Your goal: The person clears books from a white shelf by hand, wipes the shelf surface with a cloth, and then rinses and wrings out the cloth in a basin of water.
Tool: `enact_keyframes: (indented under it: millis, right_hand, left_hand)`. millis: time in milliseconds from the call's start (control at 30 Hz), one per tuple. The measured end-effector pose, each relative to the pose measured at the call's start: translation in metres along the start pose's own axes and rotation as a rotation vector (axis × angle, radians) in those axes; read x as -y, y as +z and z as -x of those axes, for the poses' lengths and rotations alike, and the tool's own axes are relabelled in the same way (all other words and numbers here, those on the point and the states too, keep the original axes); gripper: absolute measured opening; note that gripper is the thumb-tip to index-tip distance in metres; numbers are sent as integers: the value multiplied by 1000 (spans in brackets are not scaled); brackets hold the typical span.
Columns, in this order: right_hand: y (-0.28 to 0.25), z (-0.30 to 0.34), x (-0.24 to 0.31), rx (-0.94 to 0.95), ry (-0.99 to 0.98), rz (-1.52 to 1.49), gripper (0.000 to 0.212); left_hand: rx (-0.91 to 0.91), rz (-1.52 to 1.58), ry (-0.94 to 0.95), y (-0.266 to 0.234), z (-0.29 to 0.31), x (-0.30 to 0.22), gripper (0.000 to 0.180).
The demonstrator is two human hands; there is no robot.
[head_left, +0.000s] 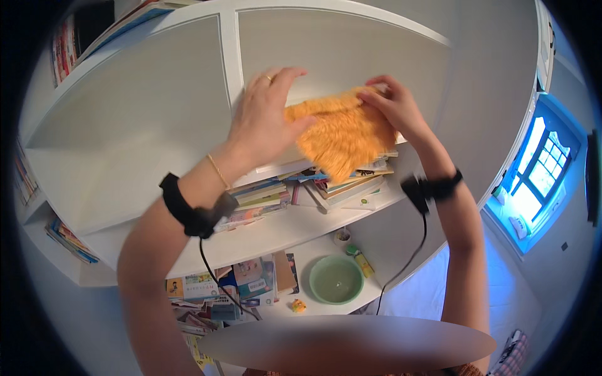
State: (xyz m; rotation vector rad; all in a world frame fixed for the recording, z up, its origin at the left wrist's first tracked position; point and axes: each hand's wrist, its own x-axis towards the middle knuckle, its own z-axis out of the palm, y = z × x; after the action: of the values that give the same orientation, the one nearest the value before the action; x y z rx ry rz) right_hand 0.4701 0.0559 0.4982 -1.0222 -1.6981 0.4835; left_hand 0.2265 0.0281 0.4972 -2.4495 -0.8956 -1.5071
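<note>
A fluffy orange cloth (345, 138) hangs in front of a white bookcase, gathered along its upper edge with a corner drooping down. My right hand (399, 108) pinches its upper right corner between thumb and fingers. At the cloth's left end is my left hand (260, 116), slightly blurred. Its fingers are spread, and the thumb lies against the cloth's left edge. A gold bracelet circles my left wrist, and black straps with cables are on both forearms.
Stacked books (266, 195) fill the shelf under the cloth. Lower down stand a pale green basin (337, 280) of water, a green-capped bottle (360, 260), a small potted plant (342, 236), a little orange toy (298, 306) and more books (254, 279). A window (539, 169) is at right.
</note>
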Motion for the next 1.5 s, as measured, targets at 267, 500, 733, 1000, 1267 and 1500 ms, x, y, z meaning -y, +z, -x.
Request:
enact_keyframes:
  millis: [267, 500, 733, 1000, 1267, 1500]
  right_hand:
    - [45, -14, -59, 599, -230, 999, 58]
    - [15, -58, -99, 801, 53, 966, 64]
    - [-65, -110, -148, 772, 566, 1172, 73]
    - [88, -118, -90, 994, 20, 1030, 74]
    - [34, -155, -135, 1020, 118, 974, 75]
    - [-21, -200, -186, 530, 816, 319, 49]
  left_hand:
    - [510, -574, 439, -20, 55, 48, 39]
    - [422, -720, 536, -17, 67, 65, 31]
    - [350, -794, 568, -12, 67, 66, 21]
    - [355, -824, 578, -12, 65, 72, 21]
    - [409, -1020, 710, -24, 66, 73, 27]
    - [373, -958, 754, -15, 64, 73, 25]
